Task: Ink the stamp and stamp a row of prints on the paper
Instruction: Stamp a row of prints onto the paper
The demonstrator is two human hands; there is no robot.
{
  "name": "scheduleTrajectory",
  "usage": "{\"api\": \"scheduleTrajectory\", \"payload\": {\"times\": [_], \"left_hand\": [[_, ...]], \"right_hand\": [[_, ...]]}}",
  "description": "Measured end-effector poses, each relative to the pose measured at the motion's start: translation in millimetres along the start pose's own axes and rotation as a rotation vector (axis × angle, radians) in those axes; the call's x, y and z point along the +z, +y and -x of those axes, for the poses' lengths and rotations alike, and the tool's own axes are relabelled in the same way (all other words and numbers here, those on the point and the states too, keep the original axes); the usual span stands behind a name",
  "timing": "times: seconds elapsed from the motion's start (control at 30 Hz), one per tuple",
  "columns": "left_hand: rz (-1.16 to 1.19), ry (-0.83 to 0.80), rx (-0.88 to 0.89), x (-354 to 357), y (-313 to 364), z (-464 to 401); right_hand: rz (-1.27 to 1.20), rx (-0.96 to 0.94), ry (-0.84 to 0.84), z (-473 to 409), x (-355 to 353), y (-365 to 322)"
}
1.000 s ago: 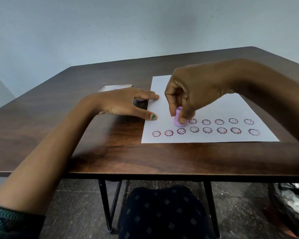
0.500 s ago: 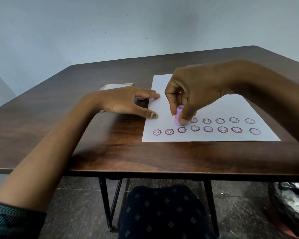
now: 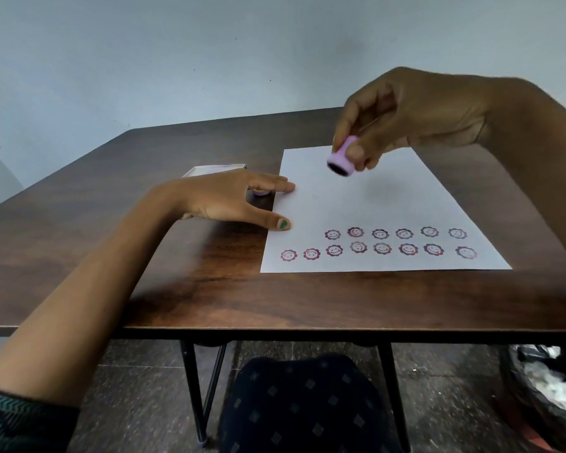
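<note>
My right hand (image 3: 415, 117) holds a small lilac stamp (image 3: 342, 157) in the air above the white paper (image 3: 373, 197), its dark inked face tilted down and to the left. Two rows of purple smiley flower prints (image 3: 379, 243) run along the paper's near edge; the upper row is shorter at its left end. My left hand (image 3: 229, 201) lies flat on the table with fingers spread, fingertips touching the paper's left edge. Behind that hand a lilac piece (image 3: 260, 191), partly hidden, sits on the table.
A white box (image 3: 209, 169) lies on the dark wooden table (image 3: 183, 289) behind my left hand. Under the table are black legs, my patterned dark clothing (image 3: 304, 407) and a black bag (image 3: 549, 397) at the right.
The stamp was pressed on the paper at the left end of the upper row. My right hand has lifted it up and away, leaving a new print there. The left hand stayed put.
</note>
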State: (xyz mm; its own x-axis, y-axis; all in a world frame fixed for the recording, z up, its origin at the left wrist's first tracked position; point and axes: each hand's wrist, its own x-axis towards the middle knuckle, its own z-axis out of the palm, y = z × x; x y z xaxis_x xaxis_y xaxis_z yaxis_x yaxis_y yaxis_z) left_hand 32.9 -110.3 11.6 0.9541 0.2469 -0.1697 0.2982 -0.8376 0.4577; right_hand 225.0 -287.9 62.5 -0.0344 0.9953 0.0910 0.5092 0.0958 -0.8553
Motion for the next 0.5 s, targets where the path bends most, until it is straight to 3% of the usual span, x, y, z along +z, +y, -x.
{"api": "scheduleTrajectory", "payload": {"times": [0.3,0.5], "left_hand": [[-0.023,0.044,0.002,-1,-1,1],[0.048,0.095,0.012,-5,-4,1]], "right_hand": [[-0.338,0.032,0.01,-7,-6,28],[-0.43,0.048,0.059,-10,-3,29]]}}
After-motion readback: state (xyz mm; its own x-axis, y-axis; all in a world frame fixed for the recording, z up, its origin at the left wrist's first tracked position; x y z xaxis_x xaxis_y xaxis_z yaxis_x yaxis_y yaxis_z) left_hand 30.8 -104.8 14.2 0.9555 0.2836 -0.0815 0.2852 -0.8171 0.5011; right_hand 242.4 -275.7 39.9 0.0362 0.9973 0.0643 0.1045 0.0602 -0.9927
